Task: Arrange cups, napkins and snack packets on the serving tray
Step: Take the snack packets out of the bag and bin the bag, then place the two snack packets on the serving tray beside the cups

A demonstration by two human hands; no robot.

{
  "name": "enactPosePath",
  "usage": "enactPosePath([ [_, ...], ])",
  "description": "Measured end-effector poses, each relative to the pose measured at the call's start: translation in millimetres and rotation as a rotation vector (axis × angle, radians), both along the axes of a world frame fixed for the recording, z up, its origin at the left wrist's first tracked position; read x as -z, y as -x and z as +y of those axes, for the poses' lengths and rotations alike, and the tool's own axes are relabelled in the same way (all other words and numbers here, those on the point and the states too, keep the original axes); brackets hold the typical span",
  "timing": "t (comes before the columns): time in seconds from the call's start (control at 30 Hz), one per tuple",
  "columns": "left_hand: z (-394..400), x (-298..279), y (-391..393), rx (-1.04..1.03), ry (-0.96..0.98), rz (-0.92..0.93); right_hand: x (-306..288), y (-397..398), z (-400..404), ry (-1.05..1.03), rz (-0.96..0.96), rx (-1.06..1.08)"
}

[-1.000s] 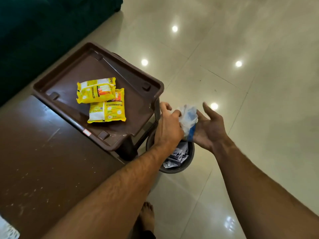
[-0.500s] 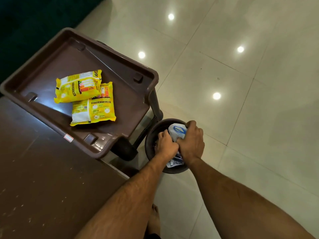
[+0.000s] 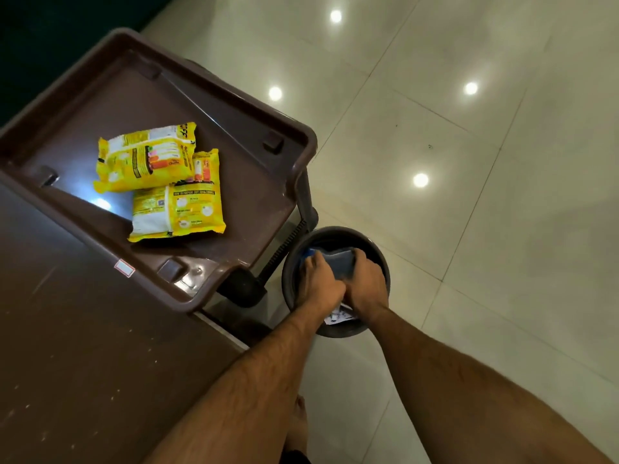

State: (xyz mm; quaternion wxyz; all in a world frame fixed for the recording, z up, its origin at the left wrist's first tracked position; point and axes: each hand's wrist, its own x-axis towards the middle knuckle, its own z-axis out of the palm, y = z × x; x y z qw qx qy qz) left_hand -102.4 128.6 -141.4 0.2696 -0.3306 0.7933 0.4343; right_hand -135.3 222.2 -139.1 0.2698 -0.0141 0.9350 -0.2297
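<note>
1. Two yellow snack packets lie on the brown serving tray (image 3: pixel 254 105), the upper packet (image 3: pixel 145 157) overlapping the lower packet (image 3: pixel 177 209).
2. The tray sits at the table (image 3: pixel 83 346) corner, partly over its edge.
3. Both hands are down inside a round dark bin (image 3: pixel 378 259) on the tiled floor (image 3: pixel 469 195), just beside the tray.
4. The left hand (image 3: pixel 318 279) and right hand (image 3: pixel 366 284) touch, fingers curled over a dark blue wrapper (image 3: pixel 341 262).
5. White paper scraps (image 3: pixel 338 316) show below the wrists.

Brown plastic serving tray (image 3: pixel 234 105) rests on a dark brown table (image 3: pixel 83 346), overhanging its edge. Two yellow snack packets (image 3: pixel 160 182) lie on the tray, overlapping. A round bin (image 3: pixel 371 242) stands on the tiled floor (image 3: pixel 469 229).
</note>
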Motion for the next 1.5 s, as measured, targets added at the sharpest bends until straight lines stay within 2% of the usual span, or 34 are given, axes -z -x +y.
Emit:
enactPosePath([
  [0.07, -2, -11, 3, 0.054, 0.043, 0.042, -12, 5, -2, 0.004, 0.048, -0.024],
  [0.23, -11, -43, 0, 0.249, 0.301, 0.250, -45, 14, -5, -0.012, 0.144, -0.113],
  [0.47, -23, -99, -4, 0.435, 0.386, 0.448, -94, 15, -8, -0.028, 0.330, -0.167],
  [0.6, -42, -143, -7, 0.449, 0.453, 0.558, -138, 13, -24, -0.007, 0.463, -0.210],
  [0.9, -120, -205, -25, 0.337, 0.656, 0.604, -209, 11, -97, 0.108, 0.650, -0.315],
  [1.03, -168, -219, -35, 0.252, 0.743, 0.616, -222, 6, -140, 0.174, 0.657, -0.351],
  [1.23, -235, -213, -46, 0.218, 0.811, 0.472, -219, -1, -197, 0.189, 0.606, -0.423],
  [1.37, -257, -196, -48, 0.258, 0.849, 0.399, -205, 0, -221, 0.195, 0.492, -0.421],
  [1.5, -263, -181, -38, 0.315, 0.864, 0.371, -188, 0, -236, 0.182, 0.360, -0.324],
])
